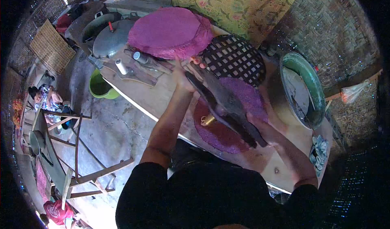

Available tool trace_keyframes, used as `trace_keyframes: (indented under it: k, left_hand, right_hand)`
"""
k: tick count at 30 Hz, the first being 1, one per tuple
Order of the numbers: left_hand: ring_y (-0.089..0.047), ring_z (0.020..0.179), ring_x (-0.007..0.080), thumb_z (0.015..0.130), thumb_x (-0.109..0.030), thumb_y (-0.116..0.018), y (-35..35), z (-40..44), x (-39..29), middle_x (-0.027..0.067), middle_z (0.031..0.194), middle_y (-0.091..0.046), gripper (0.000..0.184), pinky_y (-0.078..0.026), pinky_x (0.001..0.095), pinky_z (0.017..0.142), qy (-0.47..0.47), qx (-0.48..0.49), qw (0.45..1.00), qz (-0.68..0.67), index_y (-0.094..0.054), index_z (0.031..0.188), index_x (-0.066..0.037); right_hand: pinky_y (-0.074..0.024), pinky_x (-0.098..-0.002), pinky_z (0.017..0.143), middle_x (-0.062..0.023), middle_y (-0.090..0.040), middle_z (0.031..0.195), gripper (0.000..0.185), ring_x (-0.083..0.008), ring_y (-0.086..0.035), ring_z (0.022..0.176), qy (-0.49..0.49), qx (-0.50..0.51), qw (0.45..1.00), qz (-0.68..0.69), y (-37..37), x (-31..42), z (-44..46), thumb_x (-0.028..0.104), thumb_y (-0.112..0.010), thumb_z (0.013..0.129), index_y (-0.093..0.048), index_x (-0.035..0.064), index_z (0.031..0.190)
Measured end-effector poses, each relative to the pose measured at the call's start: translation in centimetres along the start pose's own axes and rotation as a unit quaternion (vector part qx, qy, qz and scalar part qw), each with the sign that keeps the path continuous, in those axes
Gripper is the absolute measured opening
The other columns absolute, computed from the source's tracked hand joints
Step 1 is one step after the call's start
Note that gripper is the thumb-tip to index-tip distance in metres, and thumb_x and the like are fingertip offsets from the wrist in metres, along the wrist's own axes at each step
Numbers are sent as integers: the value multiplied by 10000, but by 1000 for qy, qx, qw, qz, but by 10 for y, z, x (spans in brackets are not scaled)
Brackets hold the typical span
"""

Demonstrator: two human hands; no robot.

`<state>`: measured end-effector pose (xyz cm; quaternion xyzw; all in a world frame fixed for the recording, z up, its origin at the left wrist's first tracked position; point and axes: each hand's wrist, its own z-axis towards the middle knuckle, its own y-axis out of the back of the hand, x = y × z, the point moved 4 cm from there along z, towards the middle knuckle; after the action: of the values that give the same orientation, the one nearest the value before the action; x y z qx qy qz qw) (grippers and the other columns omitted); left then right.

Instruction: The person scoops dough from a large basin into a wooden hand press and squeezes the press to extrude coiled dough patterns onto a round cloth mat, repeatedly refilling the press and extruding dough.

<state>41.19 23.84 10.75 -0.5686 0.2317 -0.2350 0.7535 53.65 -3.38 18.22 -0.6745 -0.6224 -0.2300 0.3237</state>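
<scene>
Woven walls (327, 29), a lidded pot (113, 40) and a basin (300, 60) suggest a rustic kitchen workroom.

Held board (225, 103): matt, wood-like. Purple disc (251, 97): rough. Pot lid (115, 40): smooth metal.

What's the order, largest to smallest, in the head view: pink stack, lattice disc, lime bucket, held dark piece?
Pink stack
Lattice disc
Lime bucket
Held dark piece: nearer the camera, unsure against the disc.
</scene>
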Motion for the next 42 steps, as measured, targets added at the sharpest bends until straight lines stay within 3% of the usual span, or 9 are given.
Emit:
trace_keyframes:
  k: [5, 8, 11, 12, 19, 25, 31, 35, 42]
  left_hand:
    - [-499, 730, 239, 897, -593, -306, -25, 6, 16, 48, 745, -485, 532, -414, 433, 753, -8, 3, 1000, 25, -508, 824, -105]
    - [-489, 746, 262, 853, -686, -296, -25, 23, 6, 49, 758, -494, 617, -428, 419, 639, 16, 41, 999, -22, -512, 832, -108]
    - [-489, 739, 263, 853, -693, -269, -31, 15, -5, 50, 734, -501, 634, -426, 407, 631, 25, 11, 1000, -3, -514, 808, -110]
    - [-502, 735, 244, 892, -602, -301, -33, 8, -7, 36, 743, -512, 526, -418, 438, 742, 19, 22, 999, 18, -512, 832, -124]
    - [-499, 687, 250, 846, -704, -271, -34, -4, 24, 51, 692, -486, 638, -421, 414, 682, 46, -38, 997, -49, -510, 768, -117]
    - [-499, 684, 261, 838, -717, -261, -29, 20, 12, 53, 694, -485, 658, -424, 425, 688, 55, 21, 998, -18, -516, 771, -114]
    - [-497, 668, 231, 865, -669, -311, -21, -5, -2, 32, 682, -510, 589, -422, 386, 645, 48, -44, 995, 80, -515, 768, -126]
    - [-472, 601, 228, 869, -653, -327, -3, -17, 10, 5, 648, -478, 563, -402, 390, 653, 39, -116, 992, 20, -495, 761, -126]
    - [-487, 646, 186, 889, -615, -333, 12, -17, 10, -15, 655, -485, 513, -402, 377, 690, 21, 43, 999, -8, -494, 774, -141]
  right_hand:
    - [-443, -283, 401, -79, -592, 614, 680, -174, -572, 471, 20, -50, 997, -49, 17, 8, -10, 681, -387, 841, -589, 32, 863]
    - [-454, -288, 405, -79, -597, 617, 679, -174, -574, 470, 77, -69, 990, -100, 17, 15, -3, 679, -390, 841, -588, 30, 868]
    - [-476, -296, 423, -84, -602, 621, 678, -178, -575, 468, 53, -5, 997, -50, 13, 4, 9, 682, -407, 832, -593, 31, 869]
    - [-476, -296, 423, -84, -602, 621, 678, -178, -575, 468, 55, -3, 997, -49, 9, 4, 8, 682, -407, 832, -593, 31, 869]
    - [-472, -291, 415, -80, -587, 601, 643, -176, -567, 454, 37, -55, 997, -47, 18, -1, -15, 657, -436, 839, -597, 35, 847]
    - [-448, -267, 385, -61, -581, 590, 598, -154, -552, 430, 76, -67, 993, -57, 17, -10, 11, 626, -448, 855, -595, 47, 834]
    - [-437, -260, 370, -55, -591, 587, 571, -147, -559, 430, 46, -37, 998, 31, -3, -26, 17, 607, -447, 866, -594, 56, 836]
    - [-458, -270, 401, -69, -624, 657, 568, -156, -590, 482, 21, -4, 997, 71, 1, -35, 11, 588, -424, 886, -596, 50, 941]
    - [-494, -269, 470, -88, -634, 748, 564, -161, -611, 547, 58, 111, 978, 169, -10, -33, 32, 547, -403, 911, -554, 25, 1060]
